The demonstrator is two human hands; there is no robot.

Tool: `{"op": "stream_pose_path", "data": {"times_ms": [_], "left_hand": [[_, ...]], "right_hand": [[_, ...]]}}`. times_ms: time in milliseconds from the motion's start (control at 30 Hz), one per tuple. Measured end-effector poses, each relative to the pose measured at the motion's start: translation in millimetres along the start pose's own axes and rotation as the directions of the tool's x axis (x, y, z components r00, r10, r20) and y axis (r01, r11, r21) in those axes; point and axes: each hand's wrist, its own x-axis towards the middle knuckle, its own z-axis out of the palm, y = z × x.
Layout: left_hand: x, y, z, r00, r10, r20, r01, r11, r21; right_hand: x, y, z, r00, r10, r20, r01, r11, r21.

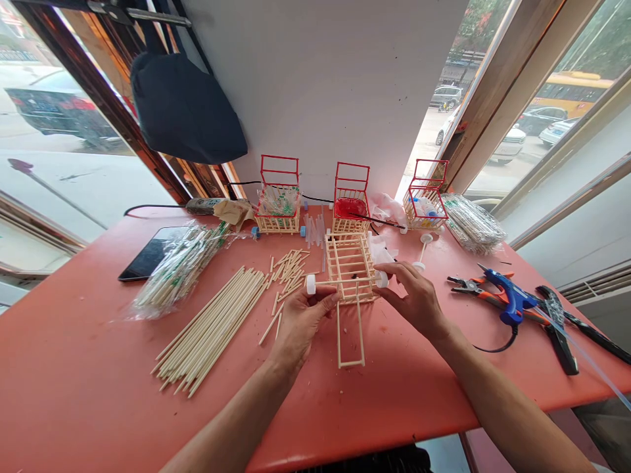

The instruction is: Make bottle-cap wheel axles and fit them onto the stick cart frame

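A small cart frame [351,263] made of wooden sticks lies on the table before me, its long handle loop [351,363] pointing my way. Across its near end runs a stick axle [328,283] with a white bottle cap [310,284] at the left and another white cap [381,279] at the right. My left hand [303,322] is closed on the left part of this axle, thumb against the frame's corner. Finger and thumb of my right hand [417,299] pinch the right cap. Another capped stick [424,248] lies beyond my right hand.
Cut short sticks [290,266] and a row of long sticks [211,328] lie left, near bagged sticks [182,269] and a tablet [148,256]. Red-trimmed carts [279,220] stand along the wall. A blue glue gun [513,295] and pliers [473,286] lie right.
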Motion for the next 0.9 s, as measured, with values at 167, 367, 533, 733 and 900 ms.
{"op": "stream_pose_path", "data": {"times_ms": [167,367,533,733,900], "left_hand": [[-1.0,1.7,0.4,1.0,-0.005,-0.001,0.005,1.0,0.0],[-0.8,0.8,0.4,1.0,-0.001,-0.002,0.001,1.0,-0.002],[0.1,-1.0,-0.7,1.0,0.003,-0.003,-0.003,1.0,0.003],[-0.4,0.4,-0.2,1.0,0.005,-0.003,-0.005,1.0,0.009],[-0.8,0.2,0.5,1.0,0.007,-0.002,-0.007,1.0,0.01]], "right_hand": [[0.6,-0.6,0.9,1.0,-0.012,-0.007,0.012,1.0,-0.006],[1.0,-0.9,0.8,1.0,-0.024,-0.018,0.024,1.0,-0.016],[0.7,-0.9,0.6,1.0,-0.005,-0.007,0.005,1.0,-0.023],[0.7,-0.5,0.6,1.0,-0.019,-0.013,0.019,1.0,-0.015],[0.5,-0.4,0.8,1.0,-0.006,-0.004,0.006,1.0,-0.017]]}}
